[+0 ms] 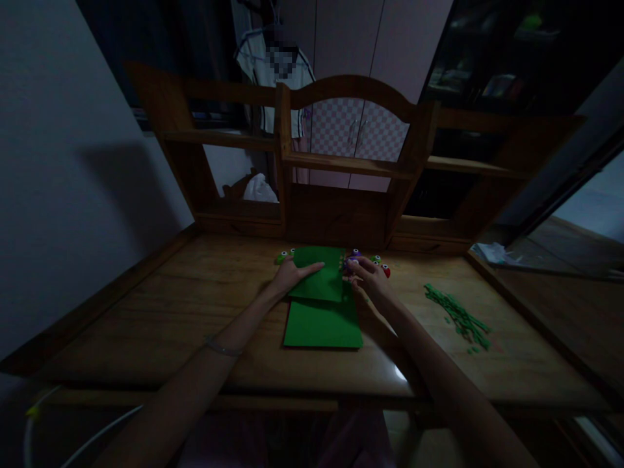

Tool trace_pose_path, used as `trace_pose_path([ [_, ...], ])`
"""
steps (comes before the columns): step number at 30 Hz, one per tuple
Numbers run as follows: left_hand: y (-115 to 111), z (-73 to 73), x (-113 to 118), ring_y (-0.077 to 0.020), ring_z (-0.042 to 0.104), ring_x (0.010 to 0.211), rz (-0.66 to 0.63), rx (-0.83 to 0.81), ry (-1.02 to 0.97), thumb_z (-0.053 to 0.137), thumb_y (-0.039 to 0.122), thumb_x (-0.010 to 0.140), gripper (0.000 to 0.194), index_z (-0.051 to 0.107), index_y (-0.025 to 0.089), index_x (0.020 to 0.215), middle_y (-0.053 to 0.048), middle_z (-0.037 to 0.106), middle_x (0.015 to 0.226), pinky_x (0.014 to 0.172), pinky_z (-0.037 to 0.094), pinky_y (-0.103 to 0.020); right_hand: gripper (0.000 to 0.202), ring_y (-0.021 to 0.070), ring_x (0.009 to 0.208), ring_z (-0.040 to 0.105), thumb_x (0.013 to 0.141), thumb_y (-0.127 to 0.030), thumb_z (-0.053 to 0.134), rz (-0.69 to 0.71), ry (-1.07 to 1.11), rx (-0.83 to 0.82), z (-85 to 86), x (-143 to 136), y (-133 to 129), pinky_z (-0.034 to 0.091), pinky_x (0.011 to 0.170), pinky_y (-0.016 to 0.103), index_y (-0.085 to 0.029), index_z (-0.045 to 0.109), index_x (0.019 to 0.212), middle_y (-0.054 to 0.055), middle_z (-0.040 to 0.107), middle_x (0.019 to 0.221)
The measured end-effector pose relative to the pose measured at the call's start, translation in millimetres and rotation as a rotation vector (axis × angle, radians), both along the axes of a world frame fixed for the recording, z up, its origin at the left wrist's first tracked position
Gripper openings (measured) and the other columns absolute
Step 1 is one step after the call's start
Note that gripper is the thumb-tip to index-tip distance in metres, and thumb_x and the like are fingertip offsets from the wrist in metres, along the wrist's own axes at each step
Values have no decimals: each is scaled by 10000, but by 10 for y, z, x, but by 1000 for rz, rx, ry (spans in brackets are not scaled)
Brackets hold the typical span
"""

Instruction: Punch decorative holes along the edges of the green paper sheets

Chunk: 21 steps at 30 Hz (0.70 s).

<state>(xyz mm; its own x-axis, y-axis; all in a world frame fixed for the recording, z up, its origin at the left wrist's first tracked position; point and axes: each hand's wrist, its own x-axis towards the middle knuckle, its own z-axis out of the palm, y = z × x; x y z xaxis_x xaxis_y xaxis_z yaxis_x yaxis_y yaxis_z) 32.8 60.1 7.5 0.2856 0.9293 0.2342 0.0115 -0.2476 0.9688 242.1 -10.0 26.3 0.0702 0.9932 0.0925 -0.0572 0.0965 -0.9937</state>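
With fingers (358,265) bent and drawn in close on the right hand (375,281), hovered at or touched the right edge of the upper green sheet (316,279), right by a small purple piece (347,262) with an eye-like spot — too dim to tell whether pinched or merely touched. Rested the left hand (286,278) at the opposite edge, with its thumb (312,268) stretched across the sheet; could not make out the other fingers there, nor tell whether pressing or pinching. Had the upper sheet overlapping the far part of a lower green sheet (322,325), near the middle of the wooden desk (219,260). Wore a thin bracelet (223,348) around the left wrist. Had a green piece with eyes (281,258) just beyond the left hand, and a red piece (386,271) close behind the right. Had thin green strips (458,315) heaped loosely on the desk, well apart to the right — with small bits scattered beside them. Faced a wooden shelf unit (336,221) along the desk's back, with a pale shirt (251,58) hanging behind.
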Motion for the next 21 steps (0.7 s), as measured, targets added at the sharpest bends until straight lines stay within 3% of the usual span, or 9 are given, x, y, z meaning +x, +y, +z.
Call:
trace_pose_path([
  [4, -11, 9, -1, -257, 649, 927, 20, 6, 8, 769, 417, 590, 422, 684, 157, 910, -91, 700, 993, 885, 492, -390, 331, 112, 598, 524, 701, -516, 651, -25, 13, 14, 14, 22, 5, 403, 507, 228, -218, 621, 841, -2, 594, 749],
  [12, 16, -22, -4, -262, 648, 927, 14, 20, 8, 772, 411, 585, 404, 683, 163, 892, -86, 702, 980, 899, 485, -404, 367, 132, 637, 541, 704, -535, 636, -85, -16, -1, -16, 55, 17, 404, 513, 228, -245, 602, 925, 17, 621, 841],
  [21, -10, 10, -5, -265, 648, 925, 17, 6, 10, 775, 405, 580, 394, 687, 168, 882, -86, 699, 989, 891, 490, -402, 405, 139, 558, 524, 730, -594, 562, -110, 19, -39, -96, 114, 120, 373, 454, 232, -211, 589, 861, 36, 620, 739],
])
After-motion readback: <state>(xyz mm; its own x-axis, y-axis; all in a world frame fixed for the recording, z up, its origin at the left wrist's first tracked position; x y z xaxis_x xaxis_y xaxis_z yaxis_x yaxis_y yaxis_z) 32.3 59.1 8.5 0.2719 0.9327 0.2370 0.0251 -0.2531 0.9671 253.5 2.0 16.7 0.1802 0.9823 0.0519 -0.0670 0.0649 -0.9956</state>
